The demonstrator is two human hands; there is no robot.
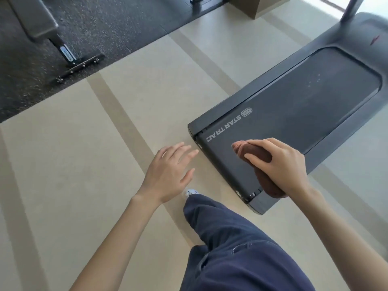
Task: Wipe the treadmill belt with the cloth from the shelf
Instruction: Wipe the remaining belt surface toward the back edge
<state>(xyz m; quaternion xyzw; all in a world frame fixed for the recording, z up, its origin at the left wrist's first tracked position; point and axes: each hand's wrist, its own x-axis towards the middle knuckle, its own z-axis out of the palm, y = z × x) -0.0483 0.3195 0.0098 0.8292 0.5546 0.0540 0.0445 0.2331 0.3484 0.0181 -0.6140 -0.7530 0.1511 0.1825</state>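
Listing items, head view, positions by clock face from frame centre.

- Cloth (259, 157): 1 pc, dark red, bunched. Lies at 4 o'clock on the near end of the treadmill belt (304, 106), just past the brand lettering. Its lower tail hangs over the rear edge.
- Right hand (279, 164): fingers curled over the cloth and thumb at its side, pressing it down onto the belt.
- Left hand (168, 173): 7 o'clock, fingers spread and relaxed, holds nothing, over the floor (84, 164) beside the treadmill corner.
- Treadmill (220, 114): 1 unit, runs from 4 toward 2 o'clock. 1 upright post (349, 7) at 1 o'clock.
- Leg (231, 238): 1 seen, navy trousers, 6 o'clock, w/ 1 pale shoe (191, 193).
- Bench (31, 19): 1, padded gym type, 11 o'clock, on a dark rubber mat (105, 24).
- Box (258, 7): 1, brown, 12 o'clock.

Risks (est.):
- The hanging tail may catch in the gap at the rear end cap, as it drags over that edge.
- The bunched wad wipes only a narrow strip, so far-end areas could get missed.
- The belt may slip under a hard push if free-rolling.
- Reaching far fwd w/ no hand braced could tip balance.
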